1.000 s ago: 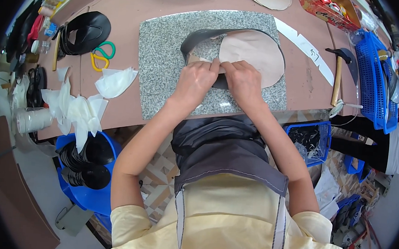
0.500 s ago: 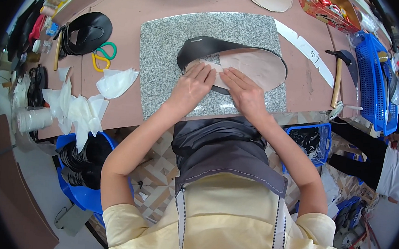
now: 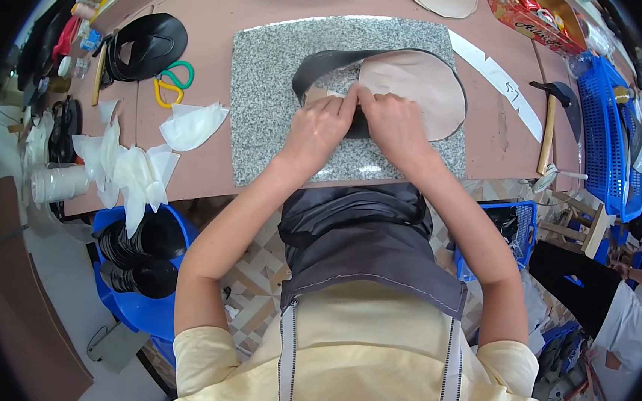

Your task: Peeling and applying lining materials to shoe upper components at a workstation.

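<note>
Pinching the black leather piece on the slab, both the left hand and right hand are keeping a clenched grip.

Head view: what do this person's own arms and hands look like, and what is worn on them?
Both forearms are bare from elbow to wrist. The left hand and right hand wear no gloves; no rings, watch or bands are visible. Short pale yellow sleeves cover the upper arms, with a dark grey apron over the shirt.

Your brown table carries a speckled granite slab at its middle, scissors toward its left edge, and a hammer toward its right edge.
</note>
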The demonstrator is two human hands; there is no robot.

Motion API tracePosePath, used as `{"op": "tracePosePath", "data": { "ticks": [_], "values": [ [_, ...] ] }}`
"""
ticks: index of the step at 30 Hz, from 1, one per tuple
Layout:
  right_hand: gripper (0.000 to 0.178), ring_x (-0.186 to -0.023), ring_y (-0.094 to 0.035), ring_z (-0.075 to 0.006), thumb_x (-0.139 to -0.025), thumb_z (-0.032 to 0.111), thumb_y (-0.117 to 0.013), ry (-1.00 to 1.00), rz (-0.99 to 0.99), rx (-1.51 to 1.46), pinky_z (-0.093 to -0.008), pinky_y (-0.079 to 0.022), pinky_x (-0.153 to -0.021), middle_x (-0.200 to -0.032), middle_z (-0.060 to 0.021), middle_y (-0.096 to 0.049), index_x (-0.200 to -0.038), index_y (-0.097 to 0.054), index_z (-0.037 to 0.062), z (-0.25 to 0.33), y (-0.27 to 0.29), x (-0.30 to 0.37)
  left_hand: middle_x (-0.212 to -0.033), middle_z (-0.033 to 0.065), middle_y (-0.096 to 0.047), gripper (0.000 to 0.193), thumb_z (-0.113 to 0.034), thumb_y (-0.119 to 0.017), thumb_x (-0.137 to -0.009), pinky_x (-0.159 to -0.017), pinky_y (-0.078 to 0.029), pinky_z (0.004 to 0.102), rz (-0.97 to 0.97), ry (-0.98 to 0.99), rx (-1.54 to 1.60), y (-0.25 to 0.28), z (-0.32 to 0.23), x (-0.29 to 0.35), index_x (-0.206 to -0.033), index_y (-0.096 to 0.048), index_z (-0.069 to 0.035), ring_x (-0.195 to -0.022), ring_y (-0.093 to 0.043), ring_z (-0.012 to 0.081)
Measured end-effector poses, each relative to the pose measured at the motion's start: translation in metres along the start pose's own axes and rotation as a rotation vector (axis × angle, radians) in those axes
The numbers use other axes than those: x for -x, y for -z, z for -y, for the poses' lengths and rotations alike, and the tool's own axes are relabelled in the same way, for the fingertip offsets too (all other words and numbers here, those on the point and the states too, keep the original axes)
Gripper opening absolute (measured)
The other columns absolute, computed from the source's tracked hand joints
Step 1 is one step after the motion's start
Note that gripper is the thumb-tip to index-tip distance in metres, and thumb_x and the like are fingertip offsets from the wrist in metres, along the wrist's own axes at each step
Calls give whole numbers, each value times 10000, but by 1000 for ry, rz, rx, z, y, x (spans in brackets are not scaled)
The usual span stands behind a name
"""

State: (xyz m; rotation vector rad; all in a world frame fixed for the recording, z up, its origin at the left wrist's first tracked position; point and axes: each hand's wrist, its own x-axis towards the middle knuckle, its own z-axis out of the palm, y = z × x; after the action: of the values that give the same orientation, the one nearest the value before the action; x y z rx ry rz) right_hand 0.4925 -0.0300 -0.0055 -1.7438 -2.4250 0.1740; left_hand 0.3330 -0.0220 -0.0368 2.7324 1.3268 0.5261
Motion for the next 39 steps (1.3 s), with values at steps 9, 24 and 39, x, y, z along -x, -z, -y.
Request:
{"op": "tracePosePath", "data": {
  "ticks": [9, 24, 39],
  "values": [
    [190, -964, -677, -250, -814, 82, -618, 39, -305, -177, -352, -560, -698, -965, -88, -695, -998, -631, 39, 3, -35, 34, -990, 104, -702, 418, -30, -670, -753, -694, -586, 353, -35, -30, 162, -2, 15, 17, -1168, -649, -71, -906, -700, 254],
    [284, -1038, -648, -225, -753, 76, -655, 229, -415, -116, -338, -555, -783, -1046, -78, -681, -1033, -675, 36, -10, -34, 36, -1124, 137, -662, 347, -41, -617, -763, -864, -559, 355, -125, -179, -23, -7, 17, 18, -1107, -660, -53, -1069, -658, 287],
    [171, -778, -659, -320, -751, 30, -589, 329, -155, -175, -438, -518, -699, -805, -135, -670, -921, -578, 13, -21, -20, 14, -835, 79, -638, 257, -124, -726, -751, -617, -545, 381, -176, 65, 110, -8, -12, 16, -977, -616, -71, -756, -669, 267]
  ]
}}
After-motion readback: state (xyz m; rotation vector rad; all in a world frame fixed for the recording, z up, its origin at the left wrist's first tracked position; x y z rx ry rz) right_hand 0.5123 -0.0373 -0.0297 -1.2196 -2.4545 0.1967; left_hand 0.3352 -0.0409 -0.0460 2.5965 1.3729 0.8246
